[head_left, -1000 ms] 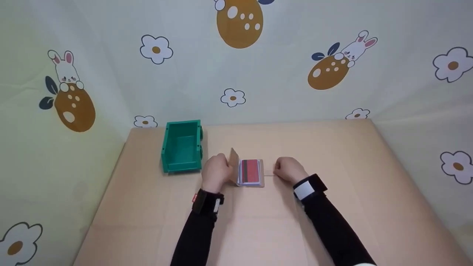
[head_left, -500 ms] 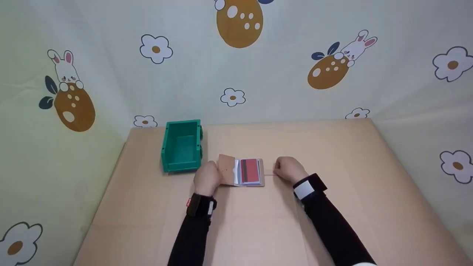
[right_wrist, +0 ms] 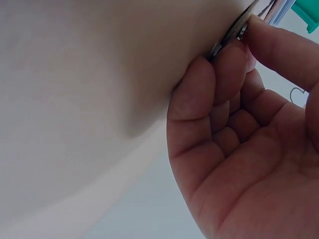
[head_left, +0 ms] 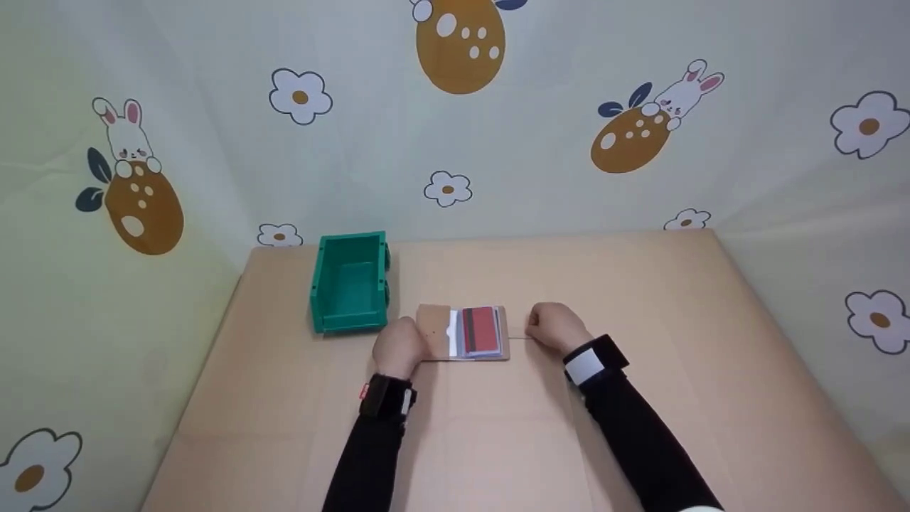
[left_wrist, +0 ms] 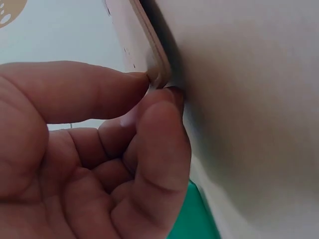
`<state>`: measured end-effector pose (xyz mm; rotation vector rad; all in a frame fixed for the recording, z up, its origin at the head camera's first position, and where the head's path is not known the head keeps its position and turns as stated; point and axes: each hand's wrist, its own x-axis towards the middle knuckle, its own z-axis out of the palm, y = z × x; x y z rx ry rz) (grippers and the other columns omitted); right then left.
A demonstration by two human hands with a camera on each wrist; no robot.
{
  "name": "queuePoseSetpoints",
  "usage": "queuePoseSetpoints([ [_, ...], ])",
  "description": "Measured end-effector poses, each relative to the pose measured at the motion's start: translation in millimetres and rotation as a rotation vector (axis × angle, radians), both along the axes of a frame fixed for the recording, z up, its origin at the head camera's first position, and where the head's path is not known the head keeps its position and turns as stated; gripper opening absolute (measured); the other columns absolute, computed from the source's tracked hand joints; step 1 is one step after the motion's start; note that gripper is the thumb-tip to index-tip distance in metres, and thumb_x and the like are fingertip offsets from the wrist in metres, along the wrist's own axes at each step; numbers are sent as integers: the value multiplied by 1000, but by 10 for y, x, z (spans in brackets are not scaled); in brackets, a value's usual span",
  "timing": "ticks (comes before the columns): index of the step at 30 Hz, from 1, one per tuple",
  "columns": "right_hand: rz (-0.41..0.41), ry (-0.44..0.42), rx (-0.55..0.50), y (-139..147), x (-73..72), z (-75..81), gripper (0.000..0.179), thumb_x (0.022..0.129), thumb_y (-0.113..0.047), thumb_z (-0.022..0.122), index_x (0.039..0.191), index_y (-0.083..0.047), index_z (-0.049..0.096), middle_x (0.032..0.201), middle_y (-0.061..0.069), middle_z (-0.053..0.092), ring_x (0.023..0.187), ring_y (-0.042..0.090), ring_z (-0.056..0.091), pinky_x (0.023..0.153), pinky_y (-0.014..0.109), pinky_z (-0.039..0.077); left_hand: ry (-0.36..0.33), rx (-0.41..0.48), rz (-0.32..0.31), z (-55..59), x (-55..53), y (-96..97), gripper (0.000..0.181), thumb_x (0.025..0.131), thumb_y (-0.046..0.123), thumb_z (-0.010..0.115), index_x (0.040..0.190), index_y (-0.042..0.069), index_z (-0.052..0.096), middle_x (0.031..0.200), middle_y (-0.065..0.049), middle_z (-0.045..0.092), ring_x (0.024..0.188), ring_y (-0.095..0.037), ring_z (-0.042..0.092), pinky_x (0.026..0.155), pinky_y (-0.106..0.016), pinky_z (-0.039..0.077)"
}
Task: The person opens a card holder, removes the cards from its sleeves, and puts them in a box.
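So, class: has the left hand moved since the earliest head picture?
Yes: judged against the bin, the left hand has shifted leftward and slightly down in the head view.

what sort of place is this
Probably a small staged filming booth: printed sheeting closes off the left, back and right of a plain brown table, with a green bin on it.

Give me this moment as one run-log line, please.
left hand: pinches brown cover | right hand: pinches strap | card holder: open on table, red card showing | green bin: left of card holder
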<state>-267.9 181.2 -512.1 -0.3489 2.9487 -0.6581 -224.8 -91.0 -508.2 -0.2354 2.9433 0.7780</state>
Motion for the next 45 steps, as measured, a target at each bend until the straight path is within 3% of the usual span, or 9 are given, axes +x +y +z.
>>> queuePoseSetpoints([
  [20,6,-10,5,-12,-15,-6,12,82,-8,64,71,-8,60,70,2,56,67,22,54,68,38,47,18,-57,12,-27,-8,48,6,86,4,64,80,4,62,79,-9,63,72,-25,58,67,-41,50],
  [36,-14,-13,29,-25,-13,1,14,83,-9,66,71,-8,60,71,3,58,69,23,55,70,39,47,19,-54,-8,-30,-17,38,7,81,3,66,75,5,62,77,-8,61,70,-24,56,66,-41,50],
  [45,-7,74,41,-97,7,18,10,85,-8,69,77,-7,64,76,6,61,72,25,59,70,42,50,-9,-47,-4,-31,-27,31,9,79,5,70,75,5,62,77,-7,62,69,-23,56,64,-40,50],
])
